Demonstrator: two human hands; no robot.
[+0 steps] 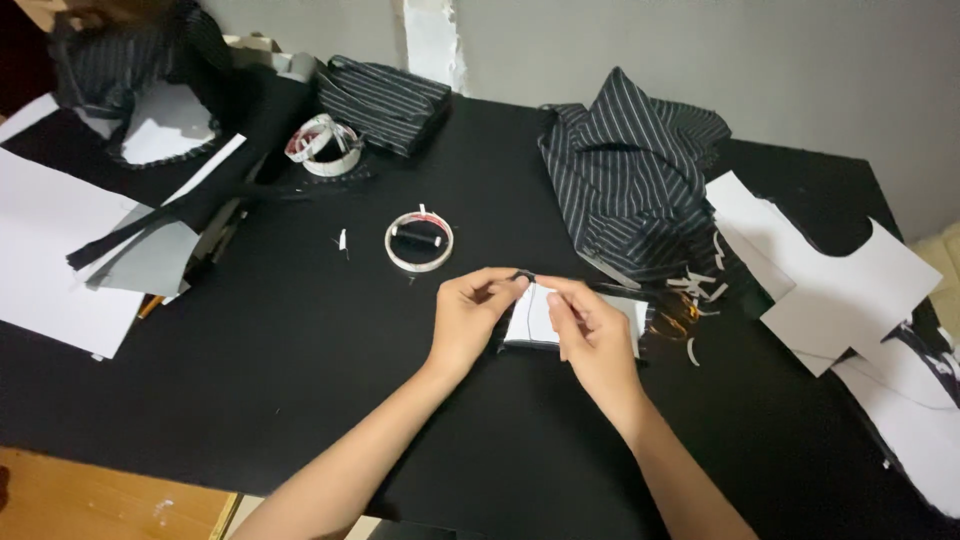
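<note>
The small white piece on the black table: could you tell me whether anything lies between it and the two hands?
Nothing visible does. The left hand and right hand already meet at the small white piece, fingertips pinching at its top edge.

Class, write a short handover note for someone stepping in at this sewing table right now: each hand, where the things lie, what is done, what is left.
Left hand: fingertips pinched at the top edge of the small white piece.
Right hand: pinching the same spot from the other side, resting over the piece.
Nearby: tape ring with a black spool inside, striped fabric to the right, white paper patterns further right.
Done: cannot tell from this view.
Left: the piece is not yet put down.
</note>
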